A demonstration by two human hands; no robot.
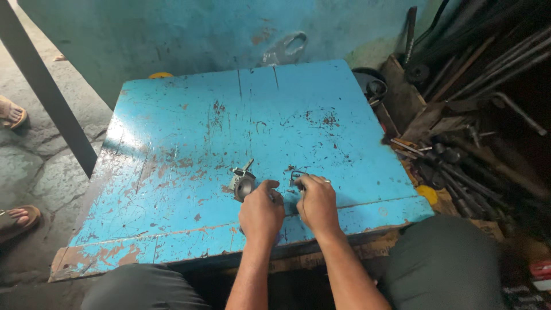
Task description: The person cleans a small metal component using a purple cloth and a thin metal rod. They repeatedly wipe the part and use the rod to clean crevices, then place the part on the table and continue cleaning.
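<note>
Pinching a small wire clip [297, 175], the right hand [317, 205] is working beside the left hand [261, 212], whose fingers are curling closed just beside a metal part [243, 184] on the blue table [189, 132]. Fitting seems underway; the next move needs careful alignment.

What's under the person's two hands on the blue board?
Scratched blue board; a round metal part shows beside the left hand, a thin bent wire piece beyond the right hand. The palms hide anything held.
</note>
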